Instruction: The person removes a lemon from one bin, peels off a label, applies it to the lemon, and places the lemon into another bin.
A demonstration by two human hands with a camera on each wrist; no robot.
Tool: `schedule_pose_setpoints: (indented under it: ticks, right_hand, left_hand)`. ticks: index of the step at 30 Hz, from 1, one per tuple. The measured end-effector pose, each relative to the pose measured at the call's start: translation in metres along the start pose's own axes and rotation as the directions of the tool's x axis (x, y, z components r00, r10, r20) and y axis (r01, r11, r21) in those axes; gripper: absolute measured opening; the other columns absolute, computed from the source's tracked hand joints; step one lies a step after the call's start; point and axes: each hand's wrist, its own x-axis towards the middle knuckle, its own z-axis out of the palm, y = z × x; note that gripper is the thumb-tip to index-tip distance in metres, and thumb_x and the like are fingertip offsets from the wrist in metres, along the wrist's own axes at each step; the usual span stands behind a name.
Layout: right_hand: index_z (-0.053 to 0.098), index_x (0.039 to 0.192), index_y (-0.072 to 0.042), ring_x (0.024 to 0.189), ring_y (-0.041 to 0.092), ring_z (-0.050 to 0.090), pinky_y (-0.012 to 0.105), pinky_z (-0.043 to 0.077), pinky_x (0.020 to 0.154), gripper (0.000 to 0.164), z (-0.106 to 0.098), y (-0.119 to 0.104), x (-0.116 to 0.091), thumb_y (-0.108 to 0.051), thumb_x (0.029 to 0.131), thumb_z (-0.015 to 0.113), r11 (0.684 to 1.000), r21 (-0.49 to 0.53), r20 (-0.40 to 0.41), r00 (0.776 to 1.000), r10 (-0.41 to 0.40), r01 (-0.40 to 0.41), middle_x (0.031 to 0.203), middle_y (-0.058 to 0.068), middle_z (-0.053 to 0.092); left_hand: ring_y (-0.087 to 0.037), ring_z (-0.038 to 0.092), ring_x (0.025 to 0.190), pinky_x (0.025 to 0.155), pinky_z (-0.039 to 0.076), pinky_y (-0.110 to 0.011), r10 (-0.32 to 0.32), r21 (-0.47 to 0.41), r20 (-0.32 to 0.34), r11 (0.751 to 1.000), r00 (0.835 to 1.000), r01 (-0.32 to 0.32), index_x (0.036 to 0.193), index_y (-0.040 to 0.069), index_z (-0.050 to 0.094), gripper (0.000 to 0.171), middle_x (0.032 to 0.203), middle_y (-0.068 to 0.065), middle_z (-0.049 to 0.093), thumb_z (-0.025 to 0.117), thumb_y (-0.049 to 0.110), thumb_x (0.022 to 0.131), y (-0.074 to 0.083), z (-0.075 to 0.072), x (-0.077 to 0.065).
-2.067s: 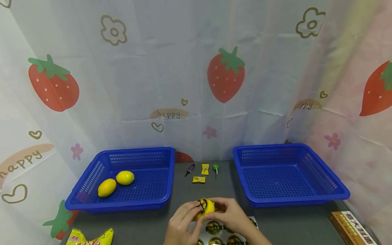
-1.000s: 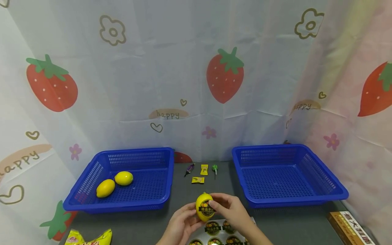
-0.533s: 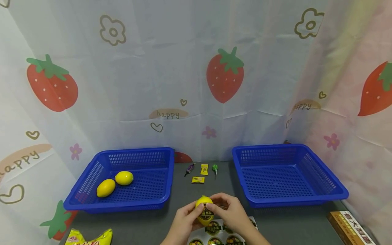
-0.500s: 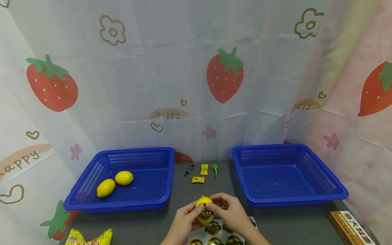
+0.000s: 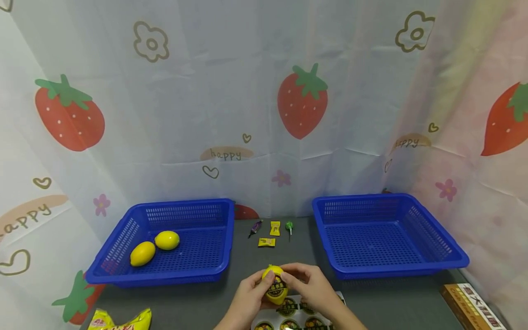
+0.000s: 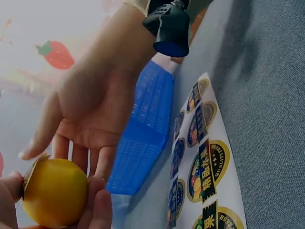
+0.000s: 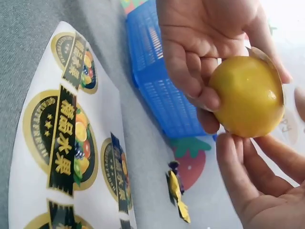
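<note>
In the head view a yellow lemon point(image 5: 278, 300) is held up between both hands, above the front middle of the table. A round black and gold sticker point(image 5: 275, 288) faces the head camera on its side; in the left wrist view, part of the sticker's edge stands away from the lemon's skin. The left hand point(image 5: 246, 298) grips the lemon from the left, thumb on the sticker. From the right, the right hand point(image 5: 315, 288) holds it with fingers behind and thumb by the sticker's upper edge. Under the hands lies a white sheet of matching stickers point(image 7: 24, 167).
Two lemons point(image 5: 167, 240) lie in the left blue basket point(image 5: 156, 278); another blue basket point(image 5: 400, 266) stands right. Between them are yellow candies point(image 5: 266, 242), a purple candy point(image 5: 255, 227) and a green lollipop point(image 5: 289, 226). A yellow snack bag point(image 5: 119, 321) and a brown box point(image 5: 470, 307) sit at the front sides.
The lemon has been turned so its sticker faces the head camera, and the left thumb has come onto the sticker. Over the last half second the lemon has tilted slightly left.
</note>
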Motion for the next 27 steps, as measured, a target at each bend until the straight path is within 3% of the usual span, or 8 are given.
schedule_pose_setpoints:
  ticks: [4,9,13,19,24,27]
  right_hand:
    - [0.069,0.125,-0.004,0.101,0.015,0.071,0.025,0.059,0.082,0.036,-0.002,0.0,-0.001,-0.028,0.097,0.069,0.999,0.043,0.023,1.0,0.016,-0.017,0.12,0.014,0.071]
    - [0.067,0.126,0.001,0.1,0.017,0.072,0.03,0.061,0.083,0.04,-0.006,0.0,0.0,-0.027,0.097,0.069,0.991,0.129,0.018,0.999,0.042,-0.044,0.12,0.017,0.071]
    - [0.064,0.129,0.004,0.103,0.02,0.071,0.039,0.061,0.086,0.043,-0.009,-0.002,0.0,-0.028,0.099,0.066,0.98,0.177,0.042,0.995,0.086,-0.092,0.121,0.017,0.07]
    - [0.069,0.123,0.003,0.096,0.017,0.072,0.034,0.062,0.079,0.044,-0.006,-0.003,0.002,-0.034,0.1,0.064,0.988,0.109,0.03,0.994,0.108,-0.111,0.114,0.014,0.073]
    - [0.071,0.121,0.001,0.09,0.016,0.072,0.031,0.062,0.072,0.044,-0.002,-0.004,0.002,-0.037,0.101,0.062,0.997,0.016,0.014,0.997,0.08,-0.08,0.112,0.014,0.074]
    - [0.065,0.131,0.001,0.096,0.02,0.073,0.034,0.062,0.076,0.047,-0.004,-0.002,0.0,-0.037,0.104,0.057,0.995,0.05,0.07,0.995,0.077,-0.081,0.121,0.017,0.071]
  left_hand:
    - [-0.025,0.074,0.095,0.083,0.061,-0.042,0.008,0.007,0.015,1.0,1.0,-0.008,0.146,-0.004,0.047,0.07,0.116,-0.011,0.07,0.05,0.051,0.103,0.0,-0.002,0.001]
    - [-0.022,0.069,0.106,0.09,0.059,-0.04,0.023,-0.049,0.131,0.999,0.991,-0.016,0.153,-0.005,0.036,0.068,0.127,-0.015,0.064,0.05,0.042,0.106,-0.001,-0.008,0.002]
    - [-0.022,0.066,0.113,0.094,0.058,-0.04,0.07,-0.048,0.201,0.997,0.977,-0.062,0.156,-0.004,0.029,0.068,0.139,-0.021,0.057,0.053,0.035,0.106,-0.003,-0.012,0.002]
    - [-0.019,0.068,0.108,0.092,0.059,-0.042,0.112,0.037,0.21,0.992,0.971,-0.122,0.156,-0.001,0.031,0.066,0.138,-0.023,0.057,0.055,0.032,0.105,-0.007,-0.011,0.002]
    - [-0.018,0.07,0.1,0.086,0.06,-0.039,0.099,0.032,0.171,0.994,0.98,-0.106,0.153,-0.004,0.037,0.063,0.128,-0.019,0.065,0.056,0.033,0.105,-0.009,-0.008,0.001]
    - [-0.018,0.071,0.1,0.086,0.06,-0.037,0.082,-0.007,0.144,0.997,0.986,-0.082,0.148,-0.007,0.043,0.063,0.125,-0.017,0.068,0.058,0.035,0.104,-0.008,-0.008,0.001]
